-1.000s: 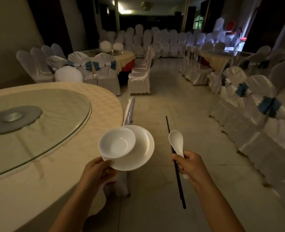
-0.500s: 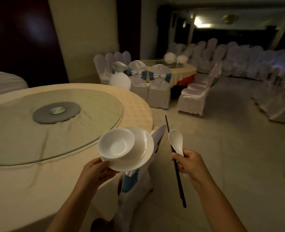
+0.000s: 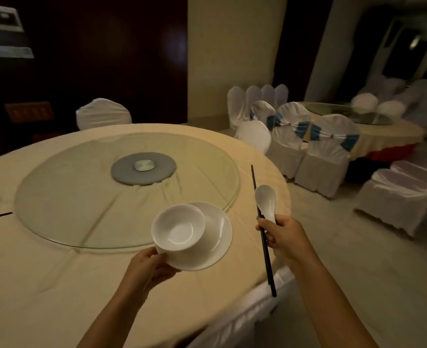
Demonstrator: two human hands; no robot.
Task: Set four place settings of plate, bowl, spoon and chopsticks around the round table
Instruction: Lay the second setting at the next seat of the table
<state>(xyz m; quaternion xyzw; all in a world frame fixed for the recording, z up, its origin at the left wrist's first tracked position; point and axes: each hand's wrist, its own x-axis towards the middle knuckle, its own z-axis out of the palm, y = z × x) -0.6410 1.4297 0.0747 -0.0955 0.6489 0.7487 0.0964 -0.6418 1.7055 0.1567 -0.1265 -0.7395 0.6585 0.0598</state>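
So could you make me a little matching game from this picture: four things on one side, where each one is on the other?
Things:
1. bowl
2. spoon
3. glass turntable
4. plate

Places:
A. in the right hand, alongside the chopsticks
B. lying on the round table
C. standing on the plate
D. held at its rim by the left hand

Pairs: 1-C, 2-A, 3-B, 4-D

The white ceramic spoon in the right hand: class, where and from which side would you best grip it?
Grip the white ceramic spoon by its narrow handle, from below, as the right hand does. The wide scoop stands up and away from the hand, too broad to pinch, and the black chopsticks lie alongside the handle on its left.
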